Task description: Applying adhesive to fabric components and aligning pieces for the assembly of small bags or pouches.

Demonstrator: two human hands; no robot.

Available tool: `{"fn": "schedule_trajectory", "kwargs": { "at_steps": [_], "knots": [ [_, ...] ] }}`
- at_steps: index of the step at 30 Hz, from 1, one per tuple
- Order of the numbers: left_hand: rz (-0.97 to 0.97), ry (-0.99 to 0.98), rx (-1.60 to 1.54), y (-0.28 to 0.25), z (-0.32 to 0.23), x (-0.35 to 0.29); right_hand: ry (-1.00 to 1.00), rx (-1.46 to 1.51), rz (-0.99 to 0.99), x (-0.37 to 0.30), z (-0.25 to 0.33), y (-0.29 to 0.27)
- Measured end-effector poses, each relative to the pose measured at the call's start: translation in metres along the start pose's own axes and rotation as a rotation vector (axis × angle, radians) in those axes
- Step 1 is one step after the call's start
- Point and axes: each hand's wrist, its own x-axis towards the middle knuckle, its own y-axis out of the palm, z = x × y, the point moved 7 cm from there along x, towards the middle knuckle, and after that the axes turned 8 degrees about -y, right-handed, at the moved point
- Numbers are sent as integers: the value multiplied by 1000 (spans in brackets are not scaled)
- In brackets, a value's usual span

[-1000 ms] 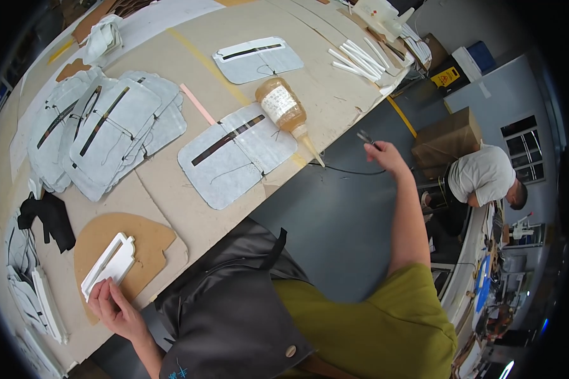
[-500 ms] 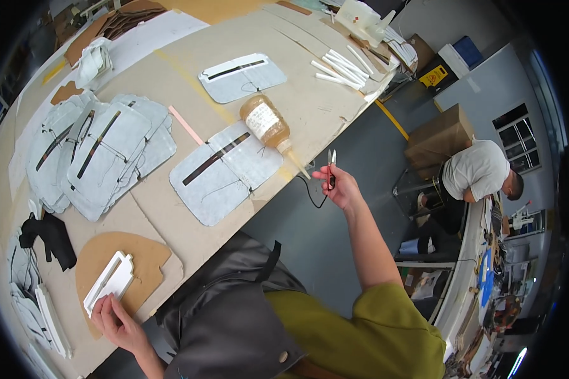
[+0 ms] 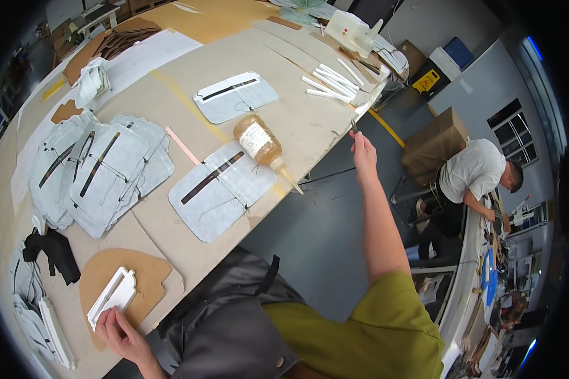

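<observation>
My left hand (image 3: 123, 340) has its curved fingers closed on the near end of a white slotted strip (image 3: 112, 292). That strip lies on a rounded tan cardboard template (image 3: 150, 289) at the table's near left. My right hand (image 3: 364, 153), arm stretched forward, grips small scissors (image 3: 354, 128) beside the table's right edge; its fingers hide most of the handles. Between the hands a pale grey fabric panel (image 3: 202, 215) with a dark slot lies flat. A glue bottle (image 3: 259, 140) with amber contents rests on its side across the panel's corner, nozzle over the table edge.
Stacked grey panels (image 3: 117, 180) with dark slots fill the left, near a black cloth piece (image 3: 52, 249). Farther off lie another grey panel (image 3: 237, 104), several white sticks (image 3: 332, 82) and a translucent jug (image 3: 348, 28). A co-worker (image 3: 471, 174) bends over a bench at right.
My right hand has moved forward and slightly right with the scissors, to the table edge near the white sticks. My left hand stays at the white strip. The view has shifted slightly.
</observation>
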Motion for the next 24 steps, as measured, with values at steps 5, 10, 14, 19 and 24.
{"fn": "schedule_trajectory", "kwargs": {
  "at_steps": [5, 10, 14, 19, 24],
  "knots": [
    [13, -28, -8, 2, 2, -1, -168, -112, -25, 28, 12, 2],
    [4, 35, 75, 3, -2, -1, -76, 199, -307, 21, -33, -11],
    [32, -15, 21, 2, -1, 0, 3, 129, -300, -2, -48, -5],
    [21, 32, 72, 3, -5, 1, -53, 50, -238, -1, -46, 4],
    [20, 61, 80, 3, -5, 1, -107, 122, -150, 20, -37, 12]
  ]
}}
